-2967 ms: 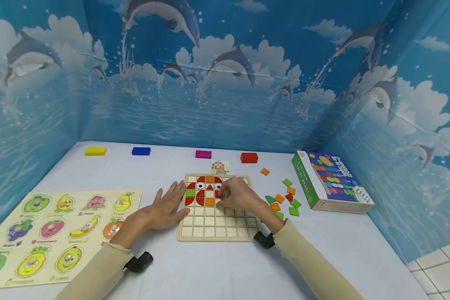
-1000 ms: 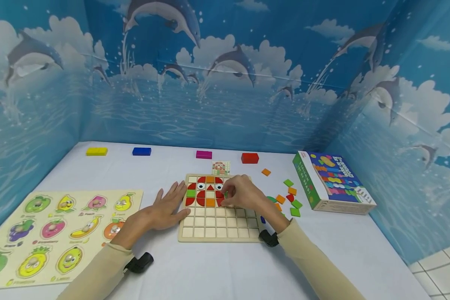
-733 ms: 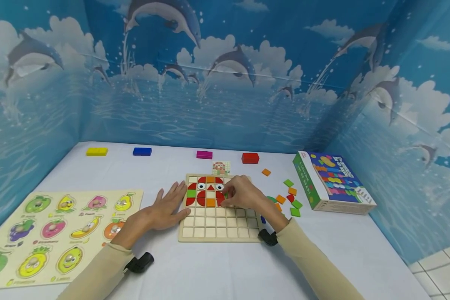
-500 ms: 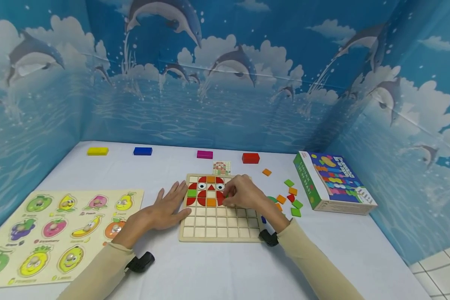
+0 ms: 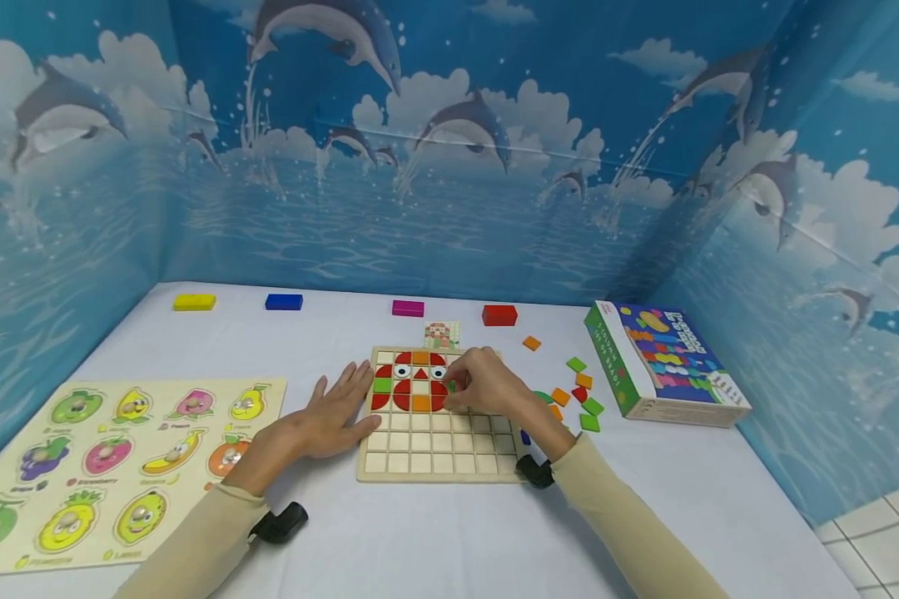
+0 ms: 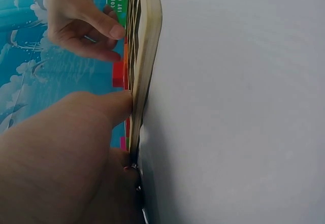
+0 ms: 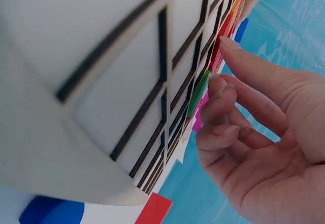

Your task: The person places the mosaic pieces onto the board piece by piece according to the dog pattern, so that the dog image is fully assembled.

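Note:
A square wooden grid board [image 5: 419, 463] lies mid-table, its upper rows filled with red, orange and green tiles and two eye tiles. My left hand [image 5: 330, 420] rests along the board's left edge, fingers extended; its thumb [image 6: 119, 104] touches that edge in the left wrist view. Over the tiles' right side, my right hand [image 5: 487, 387] has curled fingers. Its thumb and index finger are at a rounded red tile [image 5: 438, 403], which sits in its cell. A green tile [image 7: 198, 96] lies beside the fingertips in the right wrist view. The palm hides several cells in the head view.
Loose tiles [image 5: 589, 423] lie right of the board, and a pattern card [image 5: 442, 334] lies behind it. A puzzle box [image 5: 674, 366] stands at right, a fruit puzzle board [image 5: 131, 474] at left. Yellow [image 5: 194, 302], blue [image 5: 284, 302], magenta [image 5: 408, 309] and red blocks [image 5: 499, 315] line the back.
Since three seconds ago, the red tile has come into a cell near my right thumb and turned there. My right hand has shifted slightly right; my left hand keeps its place.

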Available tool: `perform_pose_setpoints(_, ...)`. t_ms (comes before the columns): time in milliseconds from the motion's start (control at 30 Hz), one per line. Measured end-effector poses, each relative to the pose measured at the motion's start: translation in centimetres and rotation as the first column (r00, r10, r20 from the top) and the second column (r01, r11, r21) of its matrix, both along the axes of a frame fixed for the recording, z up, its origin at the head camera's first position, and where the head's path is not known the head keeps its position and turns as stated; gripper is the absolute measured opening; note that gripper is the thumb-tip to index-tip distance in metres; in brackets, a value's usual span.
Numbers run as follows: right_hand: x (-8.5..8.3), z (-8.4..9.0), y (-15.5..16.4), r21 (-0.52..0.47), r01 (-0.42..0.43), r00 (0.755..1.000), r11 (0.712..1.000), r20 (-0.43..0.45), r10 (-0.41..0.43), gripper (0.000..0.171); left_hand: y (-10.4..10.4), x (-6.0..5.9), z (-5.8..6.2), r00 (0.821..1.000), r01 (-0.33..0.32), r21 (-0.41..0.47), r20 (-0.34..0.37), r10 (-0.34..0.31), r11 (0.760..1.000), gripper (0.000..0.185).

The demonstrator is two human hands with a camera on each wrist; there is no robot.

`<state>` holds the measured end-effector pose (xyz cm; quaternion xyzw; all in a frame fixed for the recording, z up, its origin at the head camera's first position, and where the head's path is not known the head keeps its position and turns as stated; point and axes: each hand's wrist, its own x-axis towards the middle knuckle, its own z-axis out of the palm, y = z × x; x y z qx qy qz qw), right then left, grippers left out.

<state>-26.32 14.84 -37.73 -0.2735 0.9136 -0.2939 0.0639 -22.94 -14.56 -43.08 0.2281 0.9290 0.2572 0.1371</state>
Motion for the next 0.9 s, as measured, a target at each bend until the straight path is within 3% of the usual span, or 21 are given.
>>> perform_pose_setpoints(233,0.0,0.1,0.6,0.004,-0.004,1.000,1.000,0.009,0.004,0.025,0.1,-0.5,-0.5,1.000,-0.002,-0.016,-0.012,0.002,1.000,0.089)
perform_pose_setpoints(433,-0.2,0.8,4.6,-0.010,0.039,0.999,0.999,-0.031,-0.040,0.028,-0.1,-0.5,-1.1,1.000,0.000,0.003,-0.021,0.000,1.000,0.090)
perform_pose_setpoints(633,-0.9,1.6,11.0,0.037,0.200,0.979,0.979,-0.034,-0.199,0.018,-0.3,-0.2,-1.2,1.000,0.002,0.043,-0.030,-0.001,0.999,0.092)
perform_pose_setpoints(733,-1.0,1.5,13.9,0.086,0.288,0.957,0.954,0.014,-0.290,0.016,-0.2,-0.3,-1.4,0.999,0.003,0.031,-0.035,-0.002,1.000,0.090)
perform_pose_setpoints(900,-0.6,1.0,16.9,0.145,0.359,0.924,0.922,0.086,-0.373,0.016,0.0,-0.6,-1.4,1.000,-0.001,0.009,-0.031,0.002,1.000,0.089)
